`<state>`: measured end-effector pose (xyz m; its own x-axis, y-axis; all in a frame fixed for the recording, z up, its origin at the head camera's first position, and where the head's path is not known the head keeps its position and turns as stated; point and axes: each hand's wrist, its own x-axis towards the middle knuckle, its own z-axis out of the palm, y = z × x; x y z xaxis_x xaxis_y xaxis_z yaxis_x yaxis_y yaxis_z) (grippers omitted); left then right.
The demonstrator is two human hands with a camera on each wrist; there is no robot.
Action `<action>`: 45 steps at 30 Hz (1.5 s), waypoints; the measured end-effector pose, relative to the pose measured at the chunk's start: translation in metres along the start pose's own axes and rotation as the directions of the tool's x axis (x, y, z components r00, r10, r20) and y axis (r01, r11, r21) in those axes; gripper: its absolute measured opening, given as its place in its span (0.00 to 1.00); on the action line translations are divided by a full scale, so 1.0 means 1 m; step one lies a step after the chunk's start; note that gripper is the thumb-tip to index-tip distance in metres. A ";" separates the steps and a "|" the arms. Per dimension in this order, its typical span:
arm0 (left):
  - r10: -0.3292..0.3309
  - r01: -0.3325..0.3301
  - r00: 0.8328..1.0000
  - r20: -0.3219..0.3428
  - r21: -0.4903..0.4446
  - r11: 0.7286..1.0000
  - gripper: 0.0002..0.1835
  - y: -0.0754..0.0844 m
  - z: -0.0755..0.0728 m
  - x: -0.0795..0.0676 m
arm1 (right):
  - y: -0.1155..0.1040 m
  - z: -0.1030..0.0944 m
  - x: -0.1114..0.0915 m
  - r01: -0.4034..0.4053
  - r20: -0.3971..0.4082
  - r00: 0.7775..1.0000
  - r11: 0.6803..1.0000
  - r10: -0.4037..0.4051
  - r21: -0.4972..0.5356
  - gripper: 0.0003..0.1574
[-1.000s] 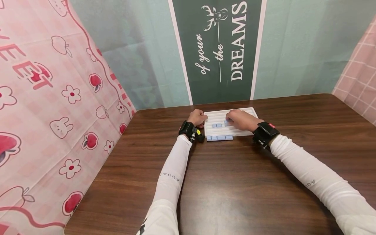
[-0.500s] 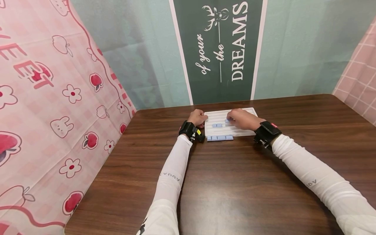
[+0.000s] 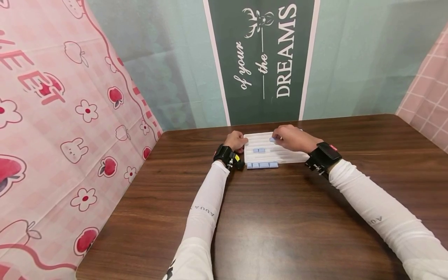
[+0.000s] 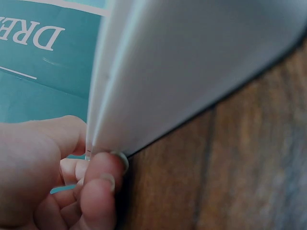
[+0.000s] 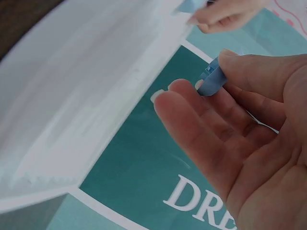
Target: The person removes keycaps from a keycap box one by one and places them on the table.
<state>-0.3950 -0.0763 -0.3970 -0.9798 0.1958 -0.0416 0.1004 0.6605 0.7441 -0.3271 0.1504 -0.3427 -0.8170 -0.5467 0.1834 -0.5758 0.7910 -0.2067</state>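
A white ridged tray (image 3: pixel 255 157) lies near the back of the table. My left hand (image 3: pixel 235 140) pinches its left edge; the left wrist view shows the thumb (image 4: pixel 72 136) and fingertips (image 4: pixel 103 170) on either side of the rim. Over the tray's middle, my right hand (image 3: pixel 293 138) pinches a small blue keycap (image 5: pixel 212 79) between thumb and fingers, with its hollow side partly seen in the right wrist view. Two blue keycaps (image 3: pixel 259 150) sit side by side in one tray row. Several more form a blue keycap row (image 3: pixel 262 165) along the tray's front edge.
The brown wooden table (image 3: pixel 266 225) extends toward me and to both sides. Behind it hangs a teal cloth (image 3: pixel 182 77) with a dark lettered panel. A pink patterned cloth (image 3: pixel 70 128) borders the left side. Each wrist wears a black strap (image 3: pixel 325 155) with a camera.
My right hand has moved up and slightly back and right, carrying the blue keycap out of its tray row. The left hand stays at the tray's edge.
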 end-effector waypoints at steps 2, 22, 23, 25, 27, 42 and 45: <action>0.001 -0.001 1.000 -0.006 0.002 1.000 0.17 -0.001 0.000 0.001 | -0.002 -0.006 -0.002 0.000 -0.008 1.000 1.000 0.000 0.004 0.11; -0.038 0.037 0.999 0.023 0.048 0.998 0.13 0.001 -0.001 0.008 | -0.024 -0.045 -0.036 0.024 -0.050 0.998 0.997 -0.027 -0.074 0.11; -0.044 0.043 0.999 0.023 0.049 0.998 0.13 0.001 -0.001 0.008 | -0.025 -0.045 -0.037 0.026 -0.050 0.998 0.997 -0.030 -0.077 0.11; -0.055 0.054 0.998 0.022 0.051 0.997 0.13 0.000 0.000 0.009 | -0.029 -0.046 -0.040 0.032 -0.049 0.998 0.996 -0.036 -0.082 0.10; -0.066 0.065 0.998 0.021 0.052 0.997 0.13 0.000 0.001 0.010 | -0.032 -0.046 -0.043 0.041 -0.051 0.998 0.995 -0.045 -0.094 0.09; -0.053 0.052 0.998 0.028 0.041 0.998 0.12 -0.003 -0.001 0.008 | -0.038 -0.042 -0.058 0.083 -0.095 0.991 0.989 -0.095 -0.124 0.12; -0.048 0.046 0.999 0.027 0.047 0.998 0.13 -0.001 -0.001 0.006 | -0.038 -0.042 -0.060 0.091 -0.100 0.990 0.988 -0.104 -0.122 0.13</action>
<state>-0.4013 -0.0768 -0.3975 -0.9784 0.1835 -0.0949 0.0629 0.7021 0.7093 -0.2549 0.1642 -0.3054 -0.7457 -0.5956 0.2987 -0.6396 0.7655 -0.0702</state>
